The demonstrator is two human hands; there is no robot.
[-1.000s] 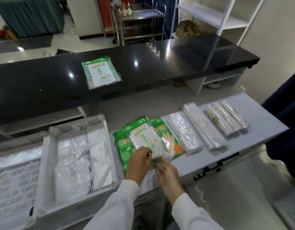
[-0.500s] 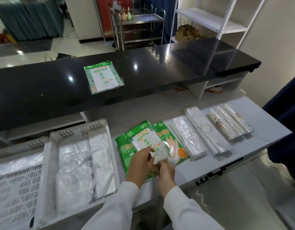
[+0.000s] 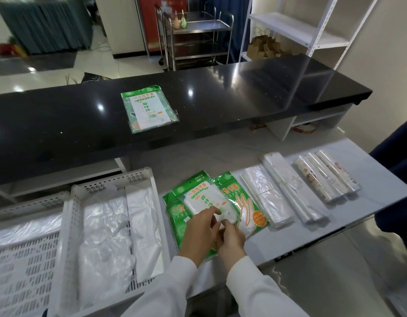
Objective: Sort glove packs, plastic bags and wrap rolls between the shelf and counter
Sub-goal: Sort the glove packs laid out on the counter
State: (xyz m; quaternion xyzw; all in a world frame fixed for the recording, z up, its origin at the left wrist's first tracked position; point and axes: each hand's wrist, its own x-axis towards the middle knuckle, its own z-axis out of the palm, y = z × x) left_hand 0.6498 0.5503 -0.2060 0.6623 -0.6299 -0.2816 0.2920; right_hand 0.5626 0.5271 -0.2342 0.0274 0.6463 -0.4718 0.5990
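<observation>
Both hands, left hand (image 3: pixel 199 232) and right hand (image 3: pixel 231 240), pinch the top glove pack (image 3: pixel 206 202) at its near edge with curled fingers (image 3: pixel 215 212), near the grey tabletop's (image 3: pixel 369 179) front edge.

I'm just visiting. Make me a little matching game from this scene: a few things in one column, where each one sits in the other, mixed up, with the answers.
Things:
1. lone glove pack
2. wrap rolls
3. loose white bags
4. top glove pack

Places:
A. inside the white crate
B. far right of the grey shelf
C. on the black counter
D. under both hands, left hand and right hand

Pairs: 1-C, 2-B, 3-A, 4-D
</observation>
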